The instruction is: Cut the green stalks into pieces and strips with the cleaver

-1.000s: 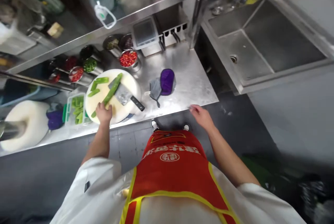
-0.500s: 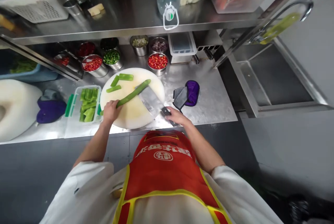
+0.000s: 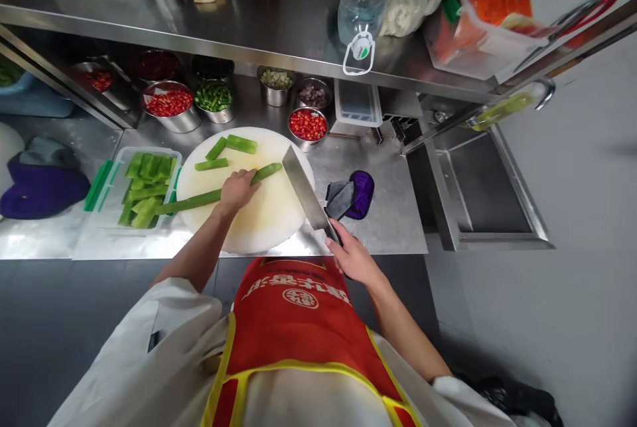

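Left hand: the long green stalk point(image 3: 202, 199) is gripped from above by the left hand point(image 3: 237, 188), its fingers closed around it.
Right hand: the black handle of the cleaver point(image 3: 305, 189) is clamped in the right hand point(image 3: 352, 256).
Stalk: laid across the round white cutting board point(image 3: 269, 225), its left end extended over the clear plastic container point(image 3: 105, 211).
Cleaver: blade angled over the board's right side, its tip just beside the stalk's right end; whether they are touching cannot be told.
Cut green pieces point(image 3: 241, 144): three left at the board's far side; more held in the container.
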Demonstrator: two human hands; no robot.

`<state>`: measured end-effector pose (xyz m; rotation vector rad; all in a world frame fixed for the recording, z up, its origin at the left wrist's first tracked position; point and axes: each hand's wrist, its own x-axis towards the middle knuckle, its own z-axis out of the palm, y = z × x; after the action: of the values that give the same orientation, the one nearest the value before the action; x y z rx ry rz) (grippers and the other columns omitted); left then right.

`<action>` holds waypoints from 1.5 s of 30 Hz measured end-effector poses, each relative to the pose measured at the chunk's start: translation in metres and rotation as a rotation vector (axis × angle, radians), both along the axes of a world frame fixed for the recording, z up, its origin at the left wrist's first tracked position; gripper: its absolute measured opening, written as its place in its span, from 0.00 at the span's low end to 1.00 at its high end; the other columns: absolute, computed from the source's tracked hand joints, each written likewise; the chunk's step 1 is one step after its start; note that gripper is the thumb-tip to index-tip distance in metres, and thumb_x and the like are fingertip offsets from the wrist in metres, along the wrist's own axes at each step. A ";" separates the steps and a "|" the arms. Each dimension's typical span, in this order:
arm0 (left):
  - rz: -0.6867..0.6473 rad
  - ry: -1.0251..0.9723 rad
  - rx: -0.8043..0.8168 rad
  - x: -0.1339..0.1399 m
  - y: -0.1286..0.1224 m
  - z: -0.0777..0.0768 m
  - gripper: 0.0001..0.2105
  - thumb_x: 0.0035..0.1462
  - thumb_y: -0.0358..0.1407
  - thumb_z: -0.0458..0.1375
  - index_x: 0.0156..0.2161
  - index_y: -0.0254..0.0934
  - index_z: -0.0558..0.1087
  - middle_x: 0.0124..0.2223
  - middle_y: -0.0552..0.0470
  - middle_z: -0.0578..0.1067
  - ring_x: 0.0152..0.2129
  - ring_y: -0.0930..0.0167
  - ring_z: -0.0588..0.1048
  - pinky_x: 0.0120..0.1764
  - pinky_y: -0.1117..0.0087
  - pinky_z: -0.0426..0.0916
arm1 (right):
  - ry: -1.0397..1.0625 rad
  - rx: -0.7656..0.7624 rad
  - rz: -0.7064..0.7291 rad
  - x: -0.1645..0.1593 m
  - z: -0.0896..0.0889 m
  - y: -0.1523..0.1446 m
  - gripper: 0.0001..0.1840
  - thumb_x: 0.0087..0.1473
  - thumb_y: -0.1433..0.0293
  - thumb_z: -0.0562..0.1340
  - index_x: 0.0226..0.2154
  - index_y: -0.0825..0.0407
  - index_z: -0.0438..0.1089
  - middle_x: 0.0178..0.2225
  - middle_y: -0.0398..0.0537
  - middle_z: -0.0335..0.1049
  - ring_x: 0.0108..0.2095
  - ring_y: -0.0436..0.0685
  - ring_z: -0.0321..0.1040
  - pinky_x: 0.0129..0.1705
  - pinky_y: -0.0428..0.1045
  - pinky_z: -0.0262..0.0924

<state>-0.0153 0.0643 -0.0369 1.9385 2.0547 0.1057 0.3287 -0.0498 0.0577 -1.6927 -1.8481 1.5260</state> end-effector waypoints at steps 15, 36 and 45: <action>-0.001 -0.018 0.034 0.001 0.003 -0.009 0.20 0.67 0.45 0.51 0.61 0.44 0.68 0.52 0.42 0.74 0.49 0.55 0.70 0.47 0.59 0.68 | -0.204 0.202 0.301 -0.026 0.012 0.049 0.27 0.70 0.63 0.50 0.68 0.49 0.55 0.52 0.53 0.76 0.51 0.64 0.74 0.51 0.53 0.63; -0.258 -0.385 -0.043 0.073 0.108 0.006 0.18 0.59 0.30 0.56 0.54 0.33 0.74 0.54 0.36 0.73 0.53 0.56 0.71 0.60 0.53 0.62 | -0.035 -0.019 -0.258 -0.003 -0.059 -0.023 0.35 0.64 0.51 0.53 0.68 0.48 0.57 0.53 0.53 0.76 0.56 0.67 0.70 0.55 0.60 0.67; 0.412 -1.150 0.386 0.007 0.058 0.016 0.15 0.63 0.38 0.50 0.53 0.40 0.69 0.40 0.47 0.76 0.36 0.68 0.78 0.43 0.63 0.74 | -0.079 0.005 -0.369 -0.003 -0.087 -0.017 0.43 0.56 0.42 0.57 0.63 0.54 0.67 0.61 0.57 0.69 0.64 0.69 0.61 0.62 0.57 0.61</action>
<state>-0.0080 0.1228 -0.0207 1.0556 1.5694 1.4093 0.3258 -0.0664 -0.0289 -1.9812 -1.4620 1.3191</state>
